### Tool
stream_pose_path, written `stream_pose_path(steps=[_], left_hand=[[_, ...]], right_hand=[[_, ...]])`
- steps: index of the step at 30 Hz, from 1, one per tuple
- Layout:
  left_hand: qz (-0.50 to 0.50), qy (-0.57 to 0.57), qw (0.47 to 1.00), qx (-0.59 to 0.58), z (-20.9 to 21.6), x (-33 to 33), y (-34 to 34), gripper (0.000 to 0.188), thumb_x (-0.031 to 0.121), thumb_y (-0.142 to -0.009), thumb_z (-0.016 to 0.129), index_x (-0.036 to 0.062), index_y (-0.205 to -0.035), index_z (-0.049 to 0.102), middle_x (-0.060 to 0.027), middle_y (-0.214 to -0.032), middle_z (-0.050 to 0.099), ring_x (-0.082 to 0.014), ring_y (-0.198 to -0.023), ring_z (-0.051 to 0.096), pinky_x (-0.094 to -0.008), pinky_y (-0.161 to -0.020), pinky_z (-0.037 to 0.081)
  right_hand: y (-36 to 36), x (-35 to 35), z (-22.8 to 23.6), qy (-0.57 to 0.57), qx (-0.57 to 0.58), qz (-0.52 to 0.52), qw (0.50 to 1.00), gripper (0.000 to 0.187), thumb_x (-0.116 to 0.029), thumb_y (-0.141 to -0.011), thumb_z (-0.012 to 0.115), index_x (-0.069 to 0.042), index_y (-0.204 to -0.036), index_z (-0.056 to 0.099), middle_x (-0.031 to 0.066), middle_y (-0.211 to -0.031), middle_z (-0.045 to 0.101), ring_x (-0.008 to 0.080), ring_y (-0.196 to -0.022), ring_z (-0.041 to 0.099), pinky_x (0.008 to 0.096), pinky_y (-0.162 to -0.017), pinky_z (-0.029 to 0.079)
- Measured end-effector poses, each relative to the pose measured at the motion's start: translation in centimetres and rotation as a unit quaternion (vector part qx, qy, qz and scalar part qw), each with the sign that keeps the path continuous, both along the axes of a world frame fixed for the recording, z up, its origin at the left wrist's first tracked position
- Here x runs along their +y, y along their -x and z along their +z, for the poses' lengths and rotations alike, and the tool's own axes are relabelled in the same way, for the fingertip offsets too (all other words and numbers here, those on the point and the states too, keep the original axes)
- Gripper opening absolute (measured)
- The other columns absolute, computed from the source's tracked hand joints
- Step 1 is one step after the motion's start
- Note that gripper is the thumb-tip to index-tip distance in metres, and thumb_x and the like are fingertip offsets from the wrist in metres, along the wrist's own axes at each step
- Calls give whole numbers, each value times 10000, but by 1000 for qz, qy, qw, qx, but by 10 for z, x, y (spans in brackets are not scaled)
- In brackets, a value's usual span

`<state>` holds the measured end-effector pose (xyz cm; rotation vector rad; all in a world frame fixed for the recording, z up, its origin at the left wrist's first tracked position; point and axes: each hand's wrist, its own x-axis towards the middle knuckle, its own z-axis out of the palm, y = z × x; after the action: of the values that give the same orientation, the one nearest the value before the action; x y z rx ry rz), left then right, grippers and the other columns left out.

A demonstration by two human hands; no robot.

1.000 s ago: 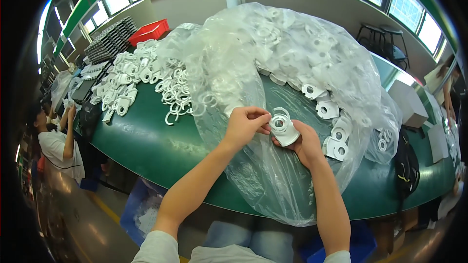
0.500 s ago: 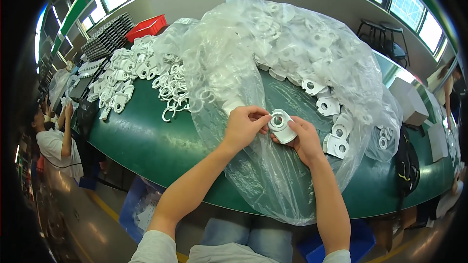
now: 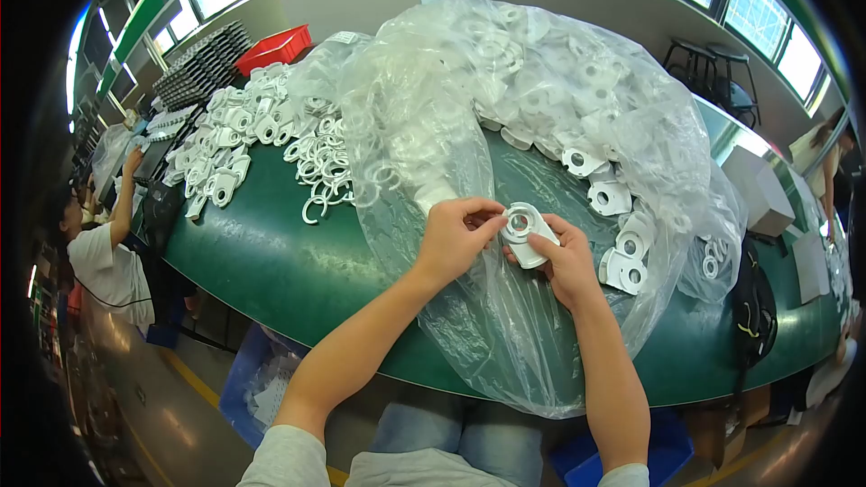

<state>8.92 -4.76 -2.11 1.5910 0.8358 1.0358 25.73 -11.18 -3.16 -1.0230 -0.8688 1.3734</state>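
Note:
My right hand [image 3: 570, 263] grips a white plastic part [image 3: 530, 251] with a rounded end and a round hole, thumb on its face and fingers behind. A white ring [image 3: 519, 219] lies around the hole. At the ring's left edge, the thumb and fingertips of my left hand [image 3: 456, 240] are pinched together; the exact contact is partly hidden. Both hands are above a clear plastic bag [image 3: 532, 356] spread over the green table [image 3: 271, 257]. Beyond my right hand, several similar white parts [image 3: 610, 197] lie along the bag's opening.
Loose white rings [image 3: 320, 162] and a heap of white parts [image 3: 216, 158] lie left of the bag. Behind them are a red bin [image 3: 273, 48] and stacked dark trays [image 3: 203, 68]. White boxes [image 3: 758, 189] stand at right. A person [image 3: 108, 257] sits at far left; a blue bin [image 3: 244, 388] is below the table.
The white part has turned slightly in my hands, and the ring now looks more centred around its hole. My right thumb has shifted lower on the part. The person at left has raised an arm.

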Motion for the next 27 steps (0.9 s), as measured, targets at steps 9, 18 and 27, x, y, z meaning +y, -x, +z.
stream_pose_path(steps=[9,18,27], left_hand=[[2,-24,1000,1,2,-4,4,160,47,-789,668,-36,-926,663,-77,-763,666,-95,-604,603,-222,-542,489],[-5,-32,999,20,1,-5,6,177,25,-807,658,-27,-977,655,-51,-816,643,-73,-660,593,-205,-557,485],[-41,67,997,-18,-4,1,6,174,101,-852,631,-25,-971,649,-34,-764,639,-74,-643,577,-210,-555,460]], right_hand=[[1,1,3,-8,31,-4,999,248,17,-837,554,72,-1073,504,179,-947,644,248,-797,671,331,-724,558],[1,2,-3,-37,6,0,999,233,12,-838,556,55,-1058,490,179,-965,638,259,-814,668,339,-737,553],[2,3,-8,-65,-15,-9,998,231,-1,-856,544,25,-1075,475,144,-1002,627,232,-879,655,323,-784,538]])
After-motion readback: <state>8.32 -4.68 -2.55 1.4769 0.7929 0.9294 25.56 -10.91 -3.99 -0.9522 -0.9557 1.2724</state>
